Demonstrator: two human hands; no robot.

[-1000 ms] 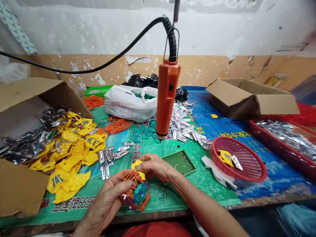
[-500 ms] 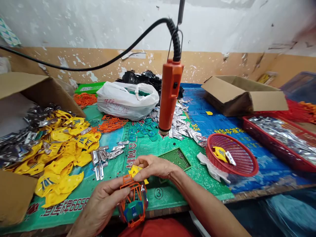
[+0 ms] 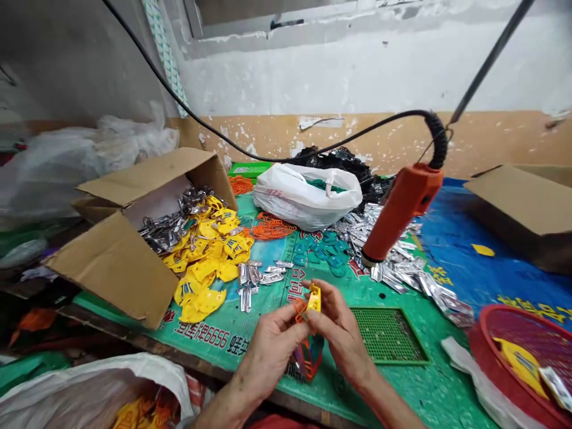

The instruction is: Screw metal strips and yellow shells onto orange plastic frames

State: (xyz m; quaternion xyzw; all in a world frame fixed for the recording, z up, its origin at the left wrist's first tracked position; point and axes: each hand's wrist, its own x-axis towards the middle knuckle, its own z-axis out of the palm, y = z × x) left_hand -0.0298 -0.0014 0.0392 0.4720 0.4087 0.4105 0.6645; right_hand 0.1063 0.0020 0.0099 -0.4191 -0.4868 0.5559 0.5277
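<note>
My left hand [image 3: 274, 342] is closed on an orange plastic frame [image 3: 300, 310] with dark and green parts inside, low at the table's near edge. Between the thumb and fingers of my right hand [image 3: 342, 336] is a small yellow plastic part [image 3: 315, 298], turned edge-on against the top of the frame. The fingers hide much of where the two pieces meet. Left of my hands lie loose silver metallic strips [image 3: 246, 295] and a heap of yellow plastic pieces [image 3: 205, 274]. Teal plastic pieces [image 3: 328, 253] lie beyond them.
An orange electric screwdriver [image 3: 402, 208] hangs tilted from a cable. A green mesh tray [image 3: 388, 335] sits right of my hands, beside a red basket [image 3: 491, 333]. Behind are a white bag [image 3: 304, 199] and silver strips [image 3: 393, 262]. A cardboard box [image 3: 120, 262] stands left.
The view has swung left, bringing a sack at lower left into sight. My right hand has turned the yellow part on edge at the frame's top. The hanging screwdriver now looks tilted.
</note>
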